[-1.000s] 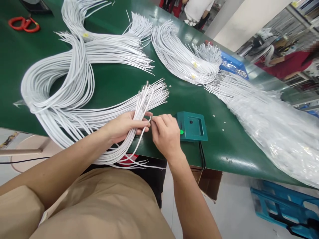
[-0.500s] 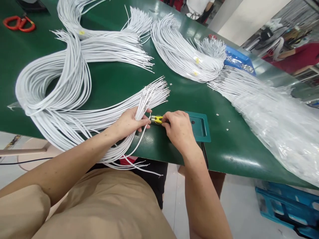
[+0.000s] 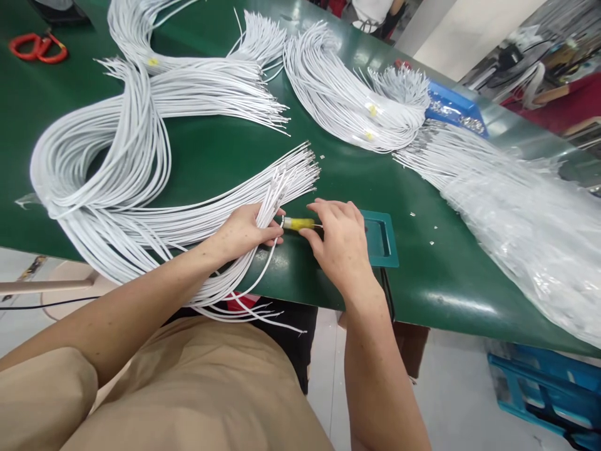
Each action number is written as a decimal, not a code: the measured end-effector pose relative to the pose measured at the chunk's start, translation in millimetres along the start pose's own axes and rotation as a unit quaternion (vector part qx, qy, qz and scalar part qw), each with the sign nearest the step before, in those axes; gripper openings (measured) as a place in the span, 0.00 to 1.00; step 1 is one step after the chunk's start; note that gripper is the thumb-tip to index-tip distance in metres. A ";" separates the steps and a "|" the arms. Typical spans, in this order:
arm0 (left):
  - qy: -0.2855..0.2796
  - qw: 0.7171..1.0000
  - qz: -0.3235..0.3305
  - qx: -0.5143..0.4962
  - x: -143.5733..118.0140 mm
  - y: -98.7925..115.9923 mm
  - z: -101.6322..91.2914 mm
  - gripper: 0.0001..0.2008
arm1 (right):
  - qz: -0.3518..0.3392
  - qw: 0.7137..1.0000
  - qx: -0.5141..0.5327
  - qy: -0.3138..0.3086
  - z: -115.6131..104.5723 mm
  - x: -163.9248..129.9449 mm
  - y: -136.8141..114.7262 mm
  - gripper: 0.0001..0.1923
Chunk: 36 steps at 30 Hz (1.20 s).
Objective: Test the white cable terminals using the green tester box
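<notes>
My left hand (image 3: 244, 230) grips a bundle of white wires (image 3: 141, 219) near their stripped ends, at the front edge of the green table (image 3: 225, 150). One wire bends out of the bundle toward my right hand (image 3: 340, 241). That hand pinches a small yellow piece (image 3: 297, 223) against the end of this wire. Just behind my right hand lies a teal box (image 3: 380, 238), partly hidden by it, with a black cable running off the table's edge.
More white wire bundles (image 3: 338, 94) lie across the table's middle and back. A clear plastic bag of wires (image 3: 516, 213) fills the right side. A blue tray (image 3: 451, 106) sits at the back right, red scissors (image 3: 37, 47) at the far left. A blue crate (image 3: 544, 388) stands on the floor.
My right hand went from pinching a wire end to holding a yellow piece on it, moving right over the teal box. The left hand kept its grip on the bundle.
</notes>
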State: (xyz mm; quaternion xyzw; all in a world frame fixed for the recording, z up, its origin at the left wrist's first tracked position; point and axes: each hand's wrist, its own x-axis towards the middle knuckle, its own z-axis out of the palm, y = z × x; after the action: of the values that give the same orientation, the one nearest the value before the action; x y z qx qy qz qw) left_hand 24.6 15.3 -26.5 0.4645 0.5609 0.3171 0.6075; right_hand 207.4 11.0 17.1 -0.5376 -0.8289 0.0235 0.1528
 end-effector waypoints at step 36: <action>0.033 0.983 0.137 -0.119 -72.9 2.2 -24.0 0.19 | 0.239 0.786 0.570 -0.029 9.5 -18.7 -84.6 0.15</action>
State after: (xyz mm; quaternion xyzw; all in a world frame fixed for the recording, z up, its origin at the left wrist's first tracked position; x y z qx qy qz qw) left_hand -10.9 -45.0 5.2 0.4510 0.4701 0.4767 0.5903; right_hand 136.9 -40.2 21.0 -0.5331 -0.5135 0.5430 0.3965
